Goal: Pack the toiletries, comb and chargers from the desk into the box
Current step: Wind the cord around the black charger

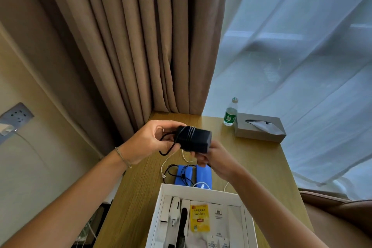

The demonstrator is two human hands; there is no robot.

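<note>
Two hands hold a black charger brick [194, 140] in the air above the wooden desk [259, 159], beyond the far rim of the open white box [203, 191]. The left hand [150, 143] closes on the brick's left end, thumb on the near side and fingers curled over the top, with a loop of the black cable [168, 147] hanging out below the palm. Several turns of that cable are wound tightly around the middle of the brick. The right hand [217, 159] grips from underneath at the brick's right end, fingers pinched against its lower edge, so the brick sits between the two hands with its top and front faces bare.

Below the hands, two blue packs [193, 176] lie side by side on the desk, touching the box's far wall, with thin black and white cords [171, 169] tangled over and beside them.

Inside the box, a black comb [182, 227] lies lengthwise near the left, between white toiletry packets [167, 213]. A yellow tea sachet [199, 217] rests beside them toward the middle, with small white sachets [218, 241] at the near edge.

Far back on the desk stand a water bottle [231, 113] and, just beside it, a grey tissue box [259, 128]. Brown curtains [130, 46] hang behind, and a wall socket [18, 116] sits at the left
</note>
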